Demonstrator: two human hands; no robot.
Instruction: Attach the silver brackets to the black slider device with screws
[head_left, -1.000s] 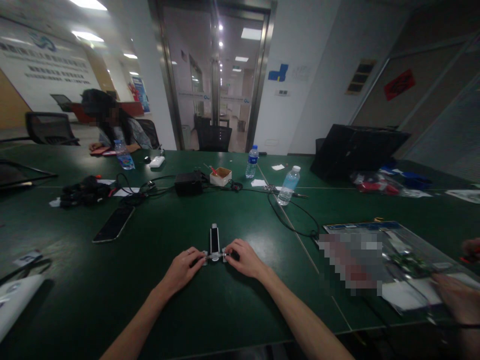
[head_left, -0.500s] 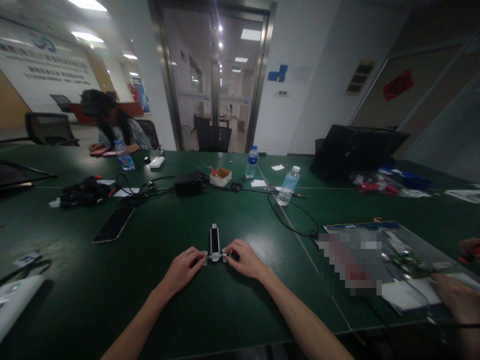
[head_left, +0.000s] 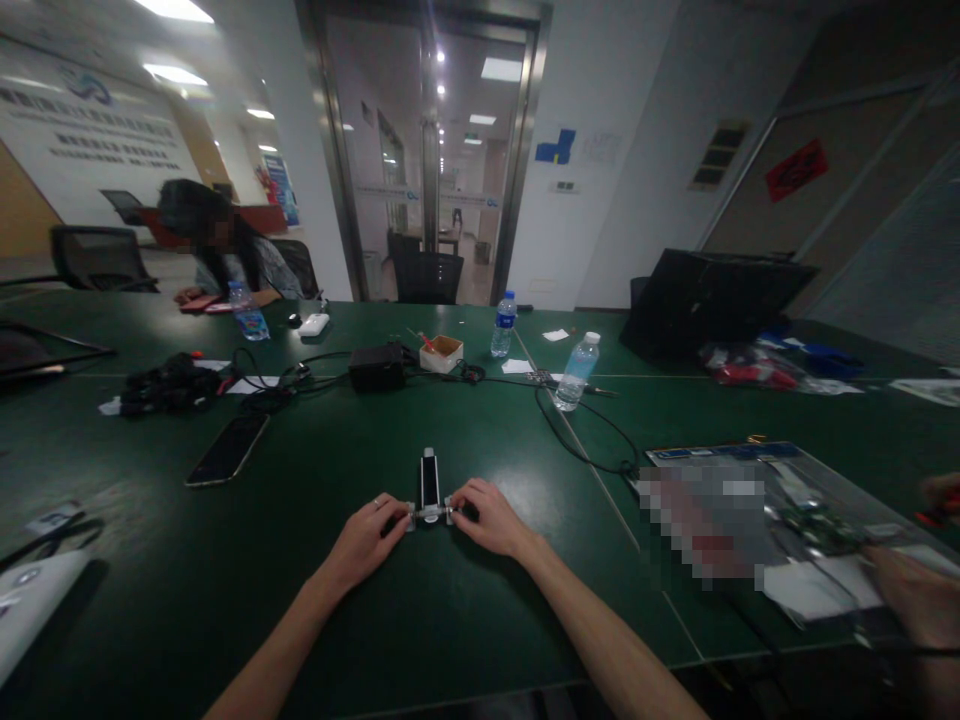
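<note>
A small silver-and-black bracket-like device (head_left: 430, 483) lies on the green table, its long dark bar pointing away from me and a metal piece sticking out at each side of the near end. My left hand (head_left: 373, 532) pinches the left side piece between thumb and fingers. On the opposite side, my right hand (head_left: 486, 515) has its fingertips closed on the right side piece. The exact kind of device is too small to make out, and my fingers partly cover both side pieces.
To the left lie a smartphone (head_left: 229, 449) and a white device (head_left: 37, 605). Ahead are a black box (head_left: 376, 367), cables, a small open box (head_left: 441, 354) and water bottles (head_left: 577, 373). At right, a co-worker's hand (head_left: 911, 590) is beside a panel with circuit boards (head_left: 821, 525).
Both my hands keep their hold on the device with hardly any movement. The seated person across the table has shifted the head slightly.
</note>
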